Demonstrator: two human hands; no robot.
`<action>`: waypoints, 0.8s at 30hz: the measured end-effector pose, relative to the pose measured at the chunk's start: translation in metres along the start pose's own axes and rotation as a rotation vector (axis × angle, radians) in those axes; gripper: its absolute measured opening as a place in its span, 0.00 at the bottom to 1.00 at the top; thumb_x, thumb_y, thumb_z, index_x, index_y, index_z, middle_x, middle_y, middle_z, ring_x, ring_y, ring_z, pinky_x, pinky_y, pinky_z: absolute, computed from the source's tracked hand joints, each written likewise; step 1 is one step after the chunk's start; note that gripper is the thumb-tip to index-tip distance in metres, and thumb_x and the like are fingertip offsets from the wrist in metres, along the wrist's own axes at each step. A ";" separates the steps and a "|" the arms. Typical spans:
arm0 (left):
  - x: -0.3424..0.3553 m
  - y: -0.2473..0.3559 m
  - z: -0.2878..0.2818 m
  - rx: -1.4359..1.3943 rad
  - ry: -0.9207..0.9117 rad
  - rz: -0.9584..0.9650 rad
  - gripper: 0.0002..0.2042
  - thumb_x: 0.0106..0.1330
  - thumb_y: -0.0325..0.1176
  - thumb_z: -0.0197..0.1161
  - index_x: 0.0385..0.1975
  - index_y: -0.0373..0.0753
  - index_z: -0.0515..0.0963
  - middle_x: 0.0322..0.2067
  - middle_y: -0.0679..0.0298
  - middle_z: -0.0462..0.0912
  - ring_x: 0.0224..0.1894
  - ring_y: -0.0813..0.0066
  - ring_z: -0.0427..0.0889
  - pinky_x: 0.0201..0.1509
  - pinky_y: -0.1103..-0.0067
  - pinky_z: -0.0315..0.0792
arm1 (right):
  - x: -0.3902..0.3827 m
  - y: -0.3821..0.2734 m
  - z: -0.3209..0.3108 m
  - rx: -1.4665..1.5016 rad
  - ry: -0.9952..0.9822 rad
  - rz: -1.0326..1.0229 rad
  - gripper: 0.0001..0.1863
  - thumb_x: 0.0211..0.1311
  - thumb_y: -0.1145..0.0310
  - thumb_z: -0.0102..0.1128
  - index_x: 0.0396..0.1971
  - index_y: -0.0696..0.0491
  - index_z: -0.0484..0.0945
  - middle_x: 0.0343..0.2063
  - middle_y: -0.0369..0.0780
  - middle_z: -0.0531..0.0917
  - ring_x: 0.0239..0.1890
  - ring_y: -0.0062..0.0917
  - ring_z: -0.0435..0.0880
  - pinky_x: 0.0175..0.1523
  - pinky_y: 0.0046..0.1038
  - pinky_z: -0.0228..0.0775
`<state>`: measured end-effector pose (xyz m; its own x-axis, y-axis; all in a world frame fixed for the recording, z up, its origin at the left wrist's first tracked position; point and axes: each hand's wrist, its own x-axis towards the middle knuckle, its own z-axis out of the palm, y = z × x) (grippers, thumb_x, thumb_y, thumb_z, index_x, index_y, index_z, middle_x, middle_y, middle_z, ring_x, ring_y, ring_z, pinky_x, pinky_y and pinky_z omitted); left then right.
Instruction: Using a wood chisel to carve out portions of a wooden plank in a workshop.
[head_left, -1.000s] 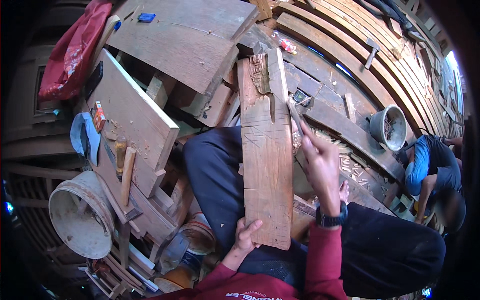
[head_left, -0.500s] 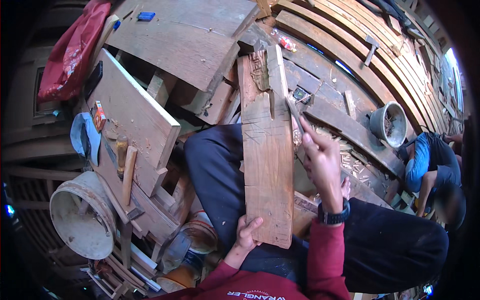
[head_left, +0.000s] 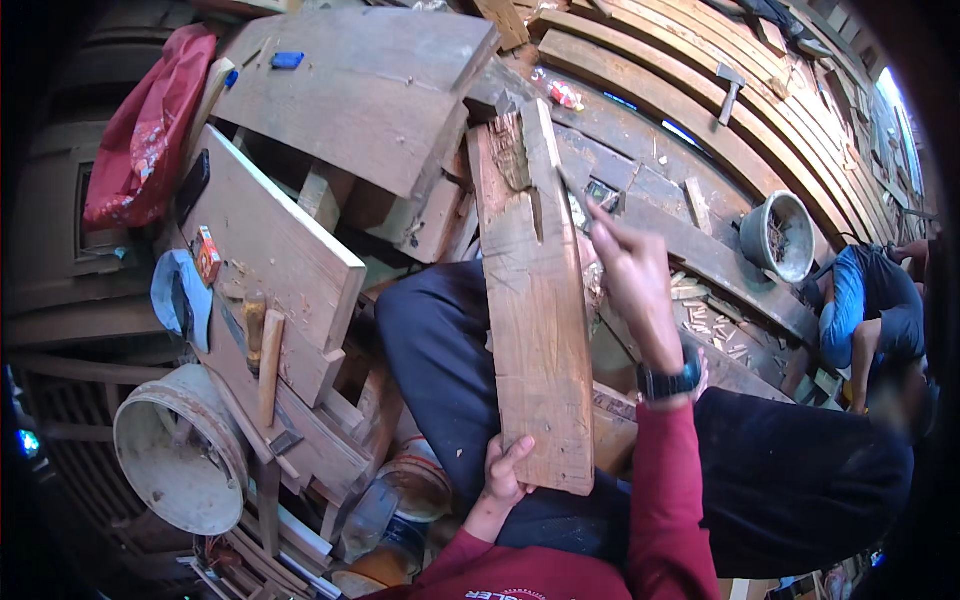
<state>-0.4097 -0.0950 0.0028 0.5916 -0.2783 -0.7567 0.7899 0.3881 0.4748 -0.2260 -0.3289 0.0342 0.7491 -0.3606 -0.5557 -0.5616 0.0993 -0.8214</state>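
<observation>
Long wooden plank (head_left: pixel 540 350) with one seriously chewed-up end

So the plank's a long flat rectangle lying over the dark trousers (head_left: pixel 435 350), far end leaning a bit left. The face is fairly smooth brown grain with a few scratchy lines, but that far end has a ragged, splintery hollow plus a narrow slot. Left hand (head_left: pixel 507 467) is gripping the near left corner, thumb on the face. Right hand (head_left: pixel 635 280) is closed around a slim tool (head_left: pixel 572 188), its dark blade running alongside the long right edge. Can't tell if it's touching, or if it's a knife or chisel.

Past the right hand it opens up: loose wood chips (head_left: pixel 715 325), then the grey bucket (head_left: pixel 777 238) well apart. Left is tighter, with a knee just beside the plank, then a pale-edged board (head_left: pixel 275 240).
</observation>
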 end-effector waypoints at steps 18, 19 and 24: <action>0.002 -0.002 0.006 0.021 0.063 0.021 0.20 0.64 0.41 0.60 0.45 0.29 0.73 0.24 0.59 0.80 0.13 0.77 0.75 0.09 0.83 0.63 | -0.018 0.032 0.000 -0.225 0.035 -0.267 0.18 0.65 0.70 0.57 0.54 0.55 0.78 0.38 0.48 0.88 0.41 0.22 0.84 0.50 0.25 0.72; -0.002 0.001 0.010 0.022 0.045 0.033 0.20 0.65 0.42 0.60 0.45 0.29 0.73 0.24 0.59 0.80 0.13 0.76 0.76 0.09 0.83 0.63 | -0.027 0.029 -0.002 -0.157 0.002 -0.229 0.18 0.66 0.70 0.57 0.54 0.55 0.78 0.40 0.49 0.87 0.41 0.21 0.84 0.50 0.25 0.72; 0.005 -0.004 0.001 0.032 0.041 0.015 0.20 0.65 0.42 0.61 0.44 0.29 0.73 0.24 0.59 0.80 0.13 0.77 0.76 0.08 0.83 0.63 | -0.019 0.004 -0.009 -0.100 -0.059 0.040 0.18 0.66 0.70 0.56 0.55 0.57 0.78 0.52 0.52 0.81 0.55 0.30 0.81 0.63 0.26 0.66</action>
<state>-0.4094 -0.0993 -0.0025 0.5971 -0.2358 -0.7667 0.7858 0.3640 0.5000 -0.2460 -0.3296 0.0427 0.7428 -0.3028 -0.5971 -0.6217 0.0190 -0.7830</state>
